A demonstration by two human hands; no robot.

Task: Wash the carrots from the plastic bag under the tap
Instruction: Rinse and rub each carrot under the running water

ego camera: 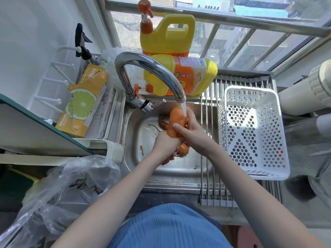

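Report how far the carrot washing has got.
Done: carrots are out of the plastic bag, and the tap is running. In hand: the left hand and right hand hold one carrot under the stream. Left: more carrots lie in the sink; the white basket holds none.

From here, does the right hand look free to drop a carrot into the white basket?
Probably yes. The white basket sits open-topped on the drying rack just right of the right hand, with nothing between them, though that hand is now wrapped around the carrot under the tap.
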